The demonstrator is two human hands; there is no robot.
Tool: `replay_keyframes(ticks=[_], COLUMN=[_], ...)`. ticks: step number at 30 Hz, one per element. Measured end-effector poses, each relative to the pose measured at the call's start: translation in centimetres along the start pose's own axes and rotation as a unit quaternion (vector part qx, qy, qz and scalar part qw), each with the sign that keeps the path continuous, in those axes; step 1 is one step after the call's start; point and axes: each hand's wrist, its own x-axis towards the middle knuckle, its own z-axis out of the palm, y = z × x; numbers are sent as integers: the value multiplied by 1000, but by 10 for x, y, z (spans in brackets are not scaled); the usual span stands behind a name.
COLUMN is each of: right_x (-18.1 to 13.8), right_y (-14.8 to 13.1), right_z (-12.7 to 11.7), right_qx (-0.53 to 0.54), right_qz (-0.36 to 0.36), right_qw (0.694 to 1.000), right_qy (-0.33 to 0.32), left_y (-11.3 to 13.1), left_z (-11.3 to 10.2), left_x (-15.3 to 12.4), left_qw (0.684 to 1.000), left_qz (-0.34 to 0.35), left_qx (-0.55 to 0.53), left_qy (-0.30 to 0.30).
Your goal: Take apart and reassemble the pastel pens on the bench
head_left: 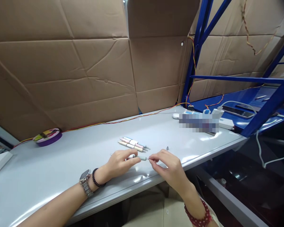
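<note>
A pen (pixel 142 158) with a white barrel and pale green grip lies level just above the white table. My left hand (pixel 123 160) is closed around its barrel, partly covering it. At the pen's front end, the thumb and forefinger of my right hand (pixel 168 164) pinch the thin metallic pen refill (pixel 147 158) sticking out of the grip. A small grey cone-shaped pen tip (pixel 167 148) stands on the table beyond my right hand. Several click pens (pixel 132 144) in white, pink, blue and cream lie side by side just behind my left hand.
A purple-edged tape roll (pixel 48 137) sits at the back left. Toward the right are a power strip (pixel 226 123) with plugs, a blurred-out item and a phone (pixel 238 111). A blue metal frame (pixel 269 104) rises at the table's right end; cardboard (pixel 104 69) walls the back.
</note>
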Motion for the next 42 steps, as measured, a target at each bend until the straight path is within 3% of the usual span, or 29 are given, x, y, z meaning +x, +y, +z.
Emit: replay_keyframes(ticks=[14,28,42], right_x=[1,3,2], right_y=[-1,-4,-6], right_z=[-4,0,4], right_qx=[-4,-8,39], right_qz=[-3,-12,-23], right_qw=[999,999,998], right_qy=[-32,-40,40], left_y=[2,3,7], left_z=[0,-2,-6], left_x=[0,-4,1], left_qw=[999,998,998], left_qz=[0,47,47], left_qx=[23,43,26], left_qy=[-26,-30,-25])
